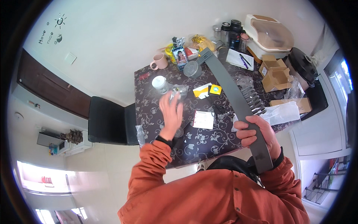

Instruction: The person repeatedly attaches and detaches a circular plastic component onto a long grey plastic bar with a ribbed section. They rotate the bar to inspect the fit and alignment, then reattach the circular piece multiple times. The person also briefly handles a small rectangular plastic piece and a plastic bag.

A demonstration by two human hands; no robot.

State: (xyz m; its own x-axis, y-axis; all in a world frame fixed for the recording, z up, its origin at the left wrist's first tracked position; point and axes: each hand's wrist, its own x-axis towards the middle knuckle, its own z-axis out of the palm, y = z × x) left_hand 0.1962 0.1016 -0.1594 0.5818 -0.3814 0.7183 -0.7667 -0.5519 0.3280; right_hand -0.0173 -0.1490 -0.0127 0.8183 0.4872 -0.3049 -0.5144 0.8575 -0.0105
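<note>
Against pale wall (130, 30): bench (149, 108), dark cloth, silvery floral pattern. Long grey bar (237, 104) slants over bench's right half, near end by person's body. Open cardboard box (268, 80) farther right. Right hand (267, 132) clamped around bar's lower part. Left hand (170, 114) above bench, fingers loosely apart, no grip visible; whether fingertips touch clear plastic bag (181, 89) just beyond, cannot tell. White-lidded tub (159, 84) just left of bag. Small yellow card (215, 89) between bag and bar.
</note>
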